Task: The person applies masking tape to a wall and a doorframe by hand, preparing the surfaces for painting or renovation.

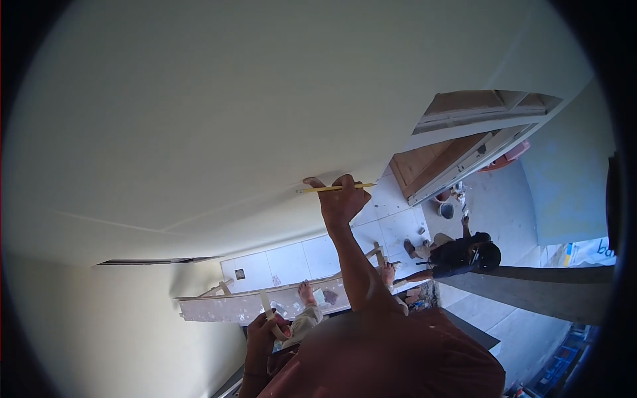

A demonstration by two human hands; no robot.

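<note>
My right hand (340, 204) reaches up to the pale painted wall (199, 119), a fingertip pressed against its surface. A yellow pencil (318, 190) lies across this hand, held by the curled fingers, its point to the right. Lower down, my left hand (261, 335) is closed around a roll of tape (283, 330). A pale strip of tape (267, 303) sticks up from the roll. Faint straight lines run over the wall to the left of my right hand.
My bare feet stand on a paint-spotted plank bench (232, 306) above white floor tiles (285, 265). To the right, a person in a black cap (486, 256) works low by a bucket (445, 210). A wooden door frame (458, 156) opens beyond the wall's edge.
</note>
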